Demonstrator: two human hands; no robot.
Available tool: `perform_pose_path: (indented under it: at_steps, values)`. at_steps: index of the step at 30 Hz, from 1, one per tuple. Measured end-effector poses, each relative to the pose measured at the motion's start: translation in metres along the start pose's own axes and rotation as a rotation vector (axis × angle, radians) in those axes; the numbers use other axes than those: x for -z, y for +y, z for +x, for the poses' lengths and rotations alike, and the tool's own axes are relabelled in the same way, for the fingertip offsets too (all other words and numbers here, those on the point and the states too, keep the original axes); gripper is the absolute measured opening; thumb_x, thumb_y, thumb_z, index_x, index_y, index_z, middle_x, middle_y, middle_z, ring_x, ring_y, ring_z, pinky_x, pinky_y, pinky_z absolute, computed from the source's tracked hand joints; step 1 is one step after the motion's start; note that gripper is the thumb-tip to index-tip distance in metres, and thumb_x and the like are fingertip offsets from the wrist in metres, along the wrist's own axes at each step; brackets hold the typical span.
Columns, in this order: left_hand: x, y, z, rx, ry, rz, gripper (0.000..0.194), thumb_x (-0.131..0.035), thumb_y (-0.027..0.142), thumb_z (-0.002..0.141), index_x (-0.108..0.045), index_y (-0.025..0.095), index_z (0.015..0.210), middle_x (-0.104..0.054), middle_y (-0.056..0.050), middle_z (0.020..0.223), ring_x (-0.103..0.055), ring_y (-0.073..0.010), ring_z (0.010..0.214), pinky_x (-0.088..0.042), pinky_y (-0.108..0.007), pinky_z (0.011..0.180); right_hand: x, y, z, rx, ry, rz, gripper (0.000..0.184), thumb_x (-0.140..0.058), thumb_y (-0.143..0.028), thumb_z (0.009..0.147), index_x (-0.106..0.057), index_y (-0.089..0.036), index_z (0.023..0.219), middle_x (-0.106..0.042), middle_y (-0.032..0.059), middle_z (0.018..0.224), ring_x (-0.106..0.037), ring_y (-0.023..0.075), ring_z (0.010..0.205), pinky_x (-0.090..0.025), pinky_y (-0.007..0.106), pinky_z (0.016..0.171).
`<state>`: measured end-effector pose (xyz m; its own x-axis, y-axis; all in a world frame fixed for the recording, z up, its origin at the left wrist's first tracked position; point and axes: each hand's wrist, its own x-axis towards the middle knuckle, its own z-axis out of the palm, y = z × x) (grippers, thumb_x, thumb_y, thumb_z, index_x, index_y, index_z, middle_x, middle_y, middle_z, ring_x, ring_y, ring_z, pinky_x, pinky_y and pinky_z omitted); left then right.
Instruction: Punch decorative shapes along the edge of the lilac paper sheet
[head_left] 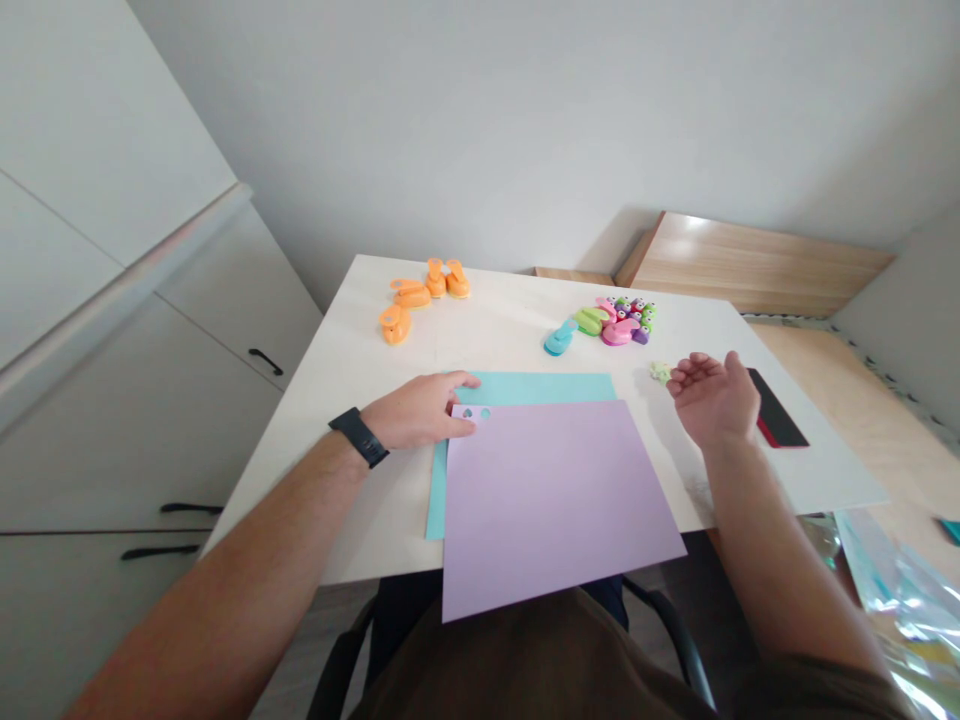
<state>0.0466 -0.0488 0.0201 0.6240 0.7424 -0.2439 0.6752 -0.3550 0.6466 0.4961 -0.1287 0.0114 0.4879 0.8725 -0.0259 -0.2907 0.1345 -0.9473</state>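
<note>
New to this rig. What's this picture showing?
No machine here: one picture, from a camera on the person's head, looking forward and down at two bare hands. The left hand touches the punched corner of a purple sheet; whether it grips is unclear. The right hand is raised, palm up, with nothing visibly held. The purple sheet partly covers a light-blue sheet on a white table. Farther back are orange punches and a blue punch.

The worktop (495, 335) is carrying a turquoise sheet (544, 386), orange punches (412, 295) behind its left, multicoloured punches (592, 320) behind its right.
</note>
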Motion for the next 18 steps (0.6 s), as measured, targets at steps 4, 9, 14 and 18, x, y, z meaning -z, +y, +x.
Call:
perform_pose_path:
  at_steps: [4,9,14,18]
  values:
    - [-0.001,-0.002,0.000,-0.006,-0.008,0.001,0.073,-0.069,0.047,0.077,-0.056,0.020,0.143,-0.071,-0.004,0.089,-0.066,-0.0212,0.078,-0.044,-0.029,0.070,-0.011,-0.011,-0.011,-0.044,-0.078,0.010,0.044,-0.044,-0.066,0.093,-0.062,-0.026,0.087,-0.059,0.0051,0.077,-0.057,0.0204,0.069,-0.049,0.035,0.058]
    - [-0.001,-0.002,0.000,-0.008,-0.005,0.009,0.072,-0.069,0.047,0.077,-0.056,0.019,0.142,-0.072,-0.004,0.088,-0.066,-0.0210,0.078,-0.044,-0.029,0.070,-0.026,-0.015,-0.023,-0.055,-0.129,0.042,0.049,-0.039,-0.069,0.093,-0.064,-0.026,0.088,-0.056,0.0056,0.076,-0.050,0.0198,0.065,-0.043,0.034,0.053]
    - [0.000,-0.001,0.001,-0.001,-0.011,0.012,0.073,-0.069,0.047,0.077,-0.055,0.019,0.143,-0.072,-0.003,0.088,-0.065,-0.0204,0.076,-0.044,-0.028,0.069,-0.042,-0.017,-0.030,-0.058,-0.157,0.044,0.050,-0.041,-0.070,0.093,-0.065,-0.027,0.087,-0.054,0.0054,0.073,-0.046,0.0199,0.062,-0.036,0.032,0.049]
    - [0.000,-0.002,0.001,0.003,-0.021,-0.002,0.074,-0.069,0.047,0.077,-0.054,0.018,0.144,-0.072,-0.003,0.088,-0.065,-0.0201,0.076,-0.043,-0.027,0.068,-0.052,-0.019,-0.034,-0.072,-0.213,0.068,0.051,-0.040,-0.071,0.093,-0.065,-0.026,0.090,-0.055,0.0047,0.073,-0.045,0.0192,0.062,-0.035,0.031,0.047]
